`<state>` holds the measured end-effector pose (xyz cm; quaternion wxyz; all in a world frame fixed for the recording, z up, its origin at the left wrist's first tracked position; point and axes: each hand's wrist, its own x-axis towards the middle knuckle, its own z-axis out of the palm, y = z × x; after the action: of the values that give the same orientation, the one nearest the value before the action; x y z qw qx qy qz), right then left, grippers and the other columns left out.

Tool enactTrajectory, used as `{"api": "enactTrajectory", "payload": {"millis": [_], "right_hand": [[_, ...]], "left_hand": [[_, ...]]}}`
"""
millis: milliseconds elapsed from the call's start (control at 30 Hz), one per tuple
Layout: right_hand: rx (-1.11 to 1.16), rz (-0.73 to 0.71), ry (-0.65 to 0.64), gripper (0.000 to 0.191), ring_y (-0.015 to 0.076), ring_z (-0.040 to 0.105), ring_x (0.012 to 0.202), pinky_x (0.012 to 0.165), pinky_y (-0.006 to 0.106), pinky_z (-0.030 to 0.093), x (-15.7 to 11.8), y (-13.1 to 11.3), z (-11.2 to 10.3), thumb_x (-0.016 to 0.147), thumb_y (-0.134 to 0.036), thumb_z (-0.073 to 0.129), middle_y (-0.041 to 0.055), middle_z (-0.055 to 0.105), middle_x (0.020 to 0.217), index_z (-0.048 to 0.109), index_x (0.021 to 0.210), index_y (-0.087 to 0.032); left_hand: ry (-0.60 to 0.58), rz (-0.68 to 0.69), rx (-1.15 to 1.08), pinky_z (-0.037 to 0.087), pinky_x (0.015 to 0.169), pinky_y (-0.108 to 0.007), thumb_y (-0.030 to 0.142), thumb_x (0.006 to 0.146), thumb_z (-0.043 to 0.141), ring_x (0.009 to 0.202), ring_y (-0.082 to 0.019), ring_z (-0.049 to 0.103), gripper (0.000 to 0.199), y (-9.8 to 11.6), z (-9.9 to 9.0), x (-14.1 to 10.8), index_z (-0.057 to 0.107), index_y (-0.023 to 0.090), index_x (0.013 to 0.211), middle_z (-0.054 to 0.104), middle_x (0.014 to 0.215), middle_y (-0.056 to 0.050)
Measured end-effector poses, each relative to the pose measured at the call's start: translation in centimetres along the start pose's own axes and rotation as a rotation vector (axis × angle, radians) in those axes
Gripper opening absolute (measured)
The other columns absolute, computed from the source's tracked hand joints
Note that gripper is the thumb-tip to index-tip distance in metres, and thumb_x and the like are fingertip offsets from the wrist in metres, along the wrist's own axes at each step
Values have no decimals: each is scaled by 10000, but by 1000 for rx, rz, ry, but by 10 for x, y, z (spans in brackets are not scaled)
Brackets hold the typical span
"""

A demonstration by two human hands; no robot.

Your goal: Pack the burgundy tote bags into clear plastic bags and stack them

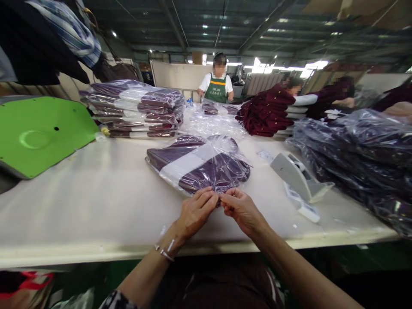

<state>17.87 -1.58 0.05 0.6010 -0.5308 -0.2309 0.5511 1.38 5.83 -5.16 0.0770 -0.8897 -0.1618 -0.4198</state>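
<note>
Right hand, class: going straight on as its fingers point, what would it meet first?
The right hand would first meet the gathered end of the clear bag, which it seems to pinch; the left hand looks close beyond, though depth is unclear.

TEXT: pale capitals, apparently "OMLUN" | BELOW: row of Chinese characters, too small to read surely | ON: green apron of a person beyond the far edge of the worktop

Your head camera looks forward and down over the worktop, close by. It reaches up to the ceiling.
</note>
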Motion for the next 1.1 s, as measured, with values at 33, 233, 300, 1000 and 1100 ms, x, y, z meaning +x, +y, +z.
{"api": "enactTrajectory", "payload": {"millis": [33,233,300,1000,1100], "right_hand": [[1,12,-6,528,70,469,495,480,210,313,1,1,1,482,-412,951,-24,613,584,517,690,-192],[73,122,-4,542,61,457,482,460,192,305,3,1,0,442,-365,972,-37,595,553,508,664,-191],[106,153,-13,549,64,482,496,469,192,336,-1,-2,-3,433,-363,985,-31,616,573,522,669,-185],[386,-46,-1,588,86,564,637,625,222,433,0,3,3,410,-218,973,-67,618,701,514,777,-192],[367,-131,41,563,85,540,612,611,229,433,9,14,10,465,-267,945,-79,590,686,485,784,-205]], "left_hand": [[18,-4,1,585,985,-309,180,986,558,1185,-198,670,278,1,0,1,550,215,1262,744,1100,-69],[-27,-88,44,608,827,-254,258,1024,506,1025,-187,718,446,5,0,6,396,157,1445,718,1119,-122],[-109,-106,54,605,787,-249,253,1017,518,1025,-189,704,411,6,-2,8,447,185,1416,703,1118,-104],[-300,-167,-123,598,882,-354,135,933,618,959,-202,700,339,-13,-24,70,592,184,1267,712,1065,-61],[-359,-144,-127,590,906,-368,113,942,570,992,-207,693,359,-16,-26,73,565,194,1293,707,1095,-68]]}}
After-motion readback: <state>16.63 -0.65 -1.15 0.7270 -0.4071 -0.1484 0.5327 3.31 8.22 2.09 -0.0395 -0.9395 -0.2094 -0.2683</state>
